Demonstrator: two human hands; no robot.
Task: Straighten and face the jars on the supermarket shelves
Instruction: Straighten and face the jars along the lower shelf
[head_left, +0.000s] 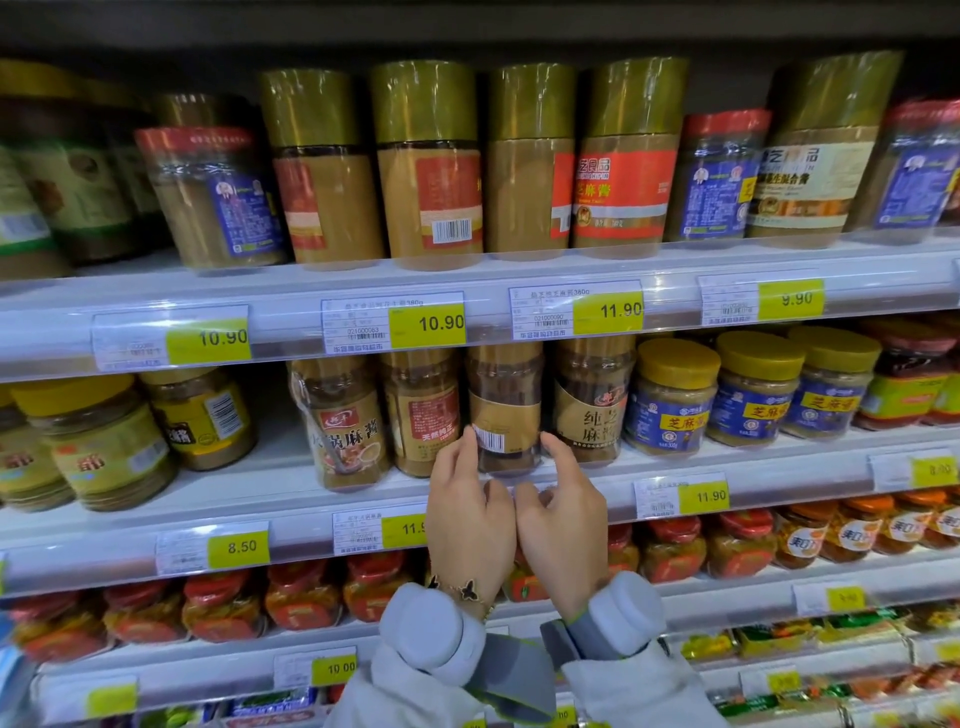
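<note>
Reaching up to the middle shelf (727, 457), you are bringing both hands to one brown jar (504, 410) that is standing with its barcode turned outward. Your left hand (467, 514) is putting its raised fingertips (469, 441) against the jar's lower left side, beside the barcode; the other fingers are curling loosely toward the palm. Your right hand (563, 519) is mirroring it, with one extended finger (556, 449) lying at the jar's lower right edge. Whether that finger is actually touching the glass, you cannot tell from this angle. Neither hand is wrapping around the jar; the fingers are sitting apart on either side of it, and the heels of your hands are meeting just below the shelf edge.

Just left of your left fingertips a jar with a red back label (423, 410) is standing, and just right of your right finger a jar with a cream front label (592, 400) is facing forward. A bracelet (467, 592) is circling your left wrist.
</note>
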